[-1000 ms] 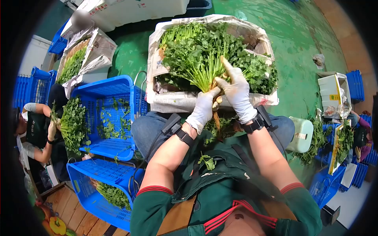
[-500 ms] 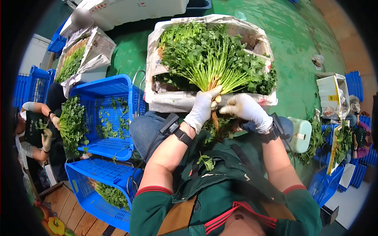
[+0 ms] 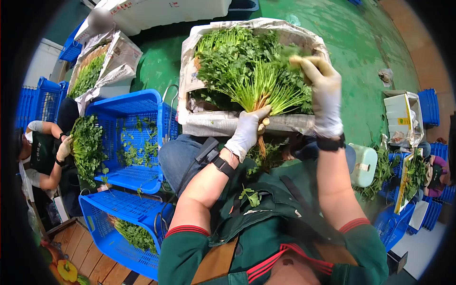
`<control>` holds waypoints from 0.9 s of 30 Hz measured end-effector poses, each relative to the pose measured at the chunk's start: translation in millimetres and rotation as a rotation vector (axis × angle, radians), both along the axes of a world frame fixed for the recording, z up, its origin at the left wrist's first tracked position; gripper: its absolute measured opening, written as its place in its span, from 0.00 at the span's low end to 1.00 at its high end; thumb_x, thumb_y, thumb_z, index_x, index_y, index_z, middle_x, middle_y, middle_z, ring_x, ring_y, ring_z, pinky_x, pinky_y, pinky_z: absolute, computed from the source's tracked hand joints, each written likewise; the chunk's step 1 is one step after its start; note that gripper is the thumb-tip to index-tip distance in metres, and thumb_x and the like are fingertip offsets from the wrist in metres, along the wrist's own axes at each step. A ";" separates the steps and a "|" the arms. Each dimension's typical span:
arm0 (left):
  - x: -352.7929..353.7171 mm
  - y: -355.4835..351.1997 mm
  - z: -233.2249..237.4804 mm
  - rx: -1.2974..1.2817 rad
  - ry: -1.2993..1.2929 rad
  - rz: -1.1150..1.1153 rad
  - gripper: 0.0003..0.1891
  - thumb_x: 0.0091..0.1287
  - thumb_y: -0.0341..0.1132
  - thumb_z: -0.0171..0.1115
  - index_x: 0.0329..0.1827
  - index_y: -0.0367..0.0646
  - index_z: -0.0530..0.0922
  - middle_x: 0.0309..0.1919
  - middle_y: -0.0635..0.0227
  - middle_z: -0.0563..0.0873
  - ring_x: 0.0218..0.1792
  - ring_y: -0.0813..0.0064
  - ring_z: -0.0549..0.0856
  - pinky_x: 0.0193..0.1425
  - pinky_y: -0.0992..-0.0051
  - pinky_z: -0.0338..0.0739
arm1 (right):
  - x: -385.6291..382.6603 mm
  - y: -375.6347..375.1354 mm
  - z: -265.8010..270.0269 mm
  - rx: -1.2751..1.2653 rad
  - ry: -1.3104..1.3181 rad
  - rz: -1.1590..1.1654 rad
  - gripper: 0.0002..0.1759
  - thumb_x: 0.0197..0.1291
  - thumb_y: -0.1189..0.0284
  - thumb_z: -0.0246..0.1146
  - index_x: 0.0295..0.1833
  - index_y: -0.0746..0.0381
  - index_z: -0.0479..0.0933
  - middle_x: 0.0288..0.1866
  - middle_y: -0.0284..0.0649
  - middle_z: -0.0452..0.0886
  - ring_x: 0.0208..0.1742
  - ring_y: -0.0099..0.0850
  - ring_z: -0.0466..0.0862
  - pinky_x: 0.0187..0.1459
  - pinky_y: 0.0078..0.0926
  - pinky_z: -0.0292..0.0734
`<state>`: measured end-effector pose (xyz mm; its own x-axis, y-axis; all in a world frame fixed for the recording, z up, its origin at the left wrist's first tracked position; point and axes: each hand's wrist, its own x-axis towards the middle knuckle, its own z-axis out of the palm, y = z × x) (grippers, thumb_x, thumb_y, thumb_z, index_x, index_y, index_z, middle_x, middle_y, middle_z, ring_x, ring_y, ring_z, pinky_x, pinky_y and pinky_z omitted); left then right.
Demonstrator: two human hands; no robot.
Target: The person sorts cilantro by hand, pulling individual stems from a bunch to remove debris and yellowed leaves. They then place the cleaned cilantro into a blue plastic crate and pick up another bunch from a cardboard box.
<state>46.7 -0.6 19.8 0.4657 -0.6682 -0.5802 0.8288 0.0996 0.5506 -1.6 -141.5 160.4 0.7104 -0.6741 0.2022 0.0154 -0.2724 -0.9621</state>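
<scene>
My left hand (image 3: 248, 126), in a white glove, is closed round the root end of a bunch of coriander (image 3: 259, 90). The stems fan out away from me over the near edge of a box lined with newspaper (image 3: 209, 124), and brownish roots hang below the fist. My right hand (image 3: 323, 88), also gloved, is raised above the box's right side. Its thumb and finger are pinched together beside a blurred green sprig (image 3: 289, 53). More coriander (image 3: 223, 52) lies inside the box, partly hidden by the bunch.
Blue crates (image 3: 126, 107) with loose leaves stand at my left. Beyond them a co-worker's hand (image 3: 64, 147) holds another bunch. A newspaper-lined box (image 3: 121, 66) sits at the far left. On my right are a pale green container (image 3: 363, 164) and a second person (image 3: 437, 175).
My right hand has risen from beside the root end to above the box's right side, fingers pinched. My left hand keeps hold of the bunch, almost in place.
</scene>
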 end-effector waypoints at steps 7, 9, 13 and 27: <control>-0.1 3.4 -0.8 -0.016 -0.011 -0.051 0.06 0.62 0.36 0.65 0.35 0.46 0.78 0.15 0.77 0.75 0.11 0.88 0.68 0.13 0.86 0.56 | -77.7 -27.5 1.4 0.523 -0.534 0.630 0.09 0.50 0.71 0.67 0.26 0.66 0.78 0.23 0.36 0.74 0.27 0.26 0.73 0.30 0.21 0.66; 1.7 3.0 0.8 -0.016 -0.021 -0.056 0.06 0.61 0.36 0.65 0.35 0.46 0.78 0.16 0.77 0.75 0.11 0.88 0.68 0.13 0.86 0.56 | -80.2 -38.1 4.5 -0.036 -0.073 0.718 0.10 0.52 0.71 0.65 0.37 0.68 0.82 0.27 0.39 0.80 0.29 0.29 0.77 0.32 0.24 0.70; -1.4 -0.5 0.1 -0.016 -0.028 -0.031 0.06 0.61 0.35 0.65 0.35 0.45 0.78 0.20 0.77 0.78 0.14 0.88 0.71 0.13 0.86 0.56 | -41.1 5.9 -31.4 -0.304 0.463 0.480 0.15 0.54 0.65 0.65 0.46 0.59 0.81 0.41 0.43 0.84 0.44 0.37 0.83 0.47 0.28 0.76; 2.9 1.8 1.0 -0.028 -0.059 0.000 0.07 0.63 0.37 0.64 0.37 0.44 0.78 0.21 0.76 0.79 0.14 0.87 0.71 0.13 0.86 0.57 | -22.5 12.9 -30.9 0.335 0.096 0.280 0.08 0.60 0.71 0.61 0.33 0.65 0.78 0.27 0.29 0.78 0.28 0.18 0.72 0.33 0.17 0.67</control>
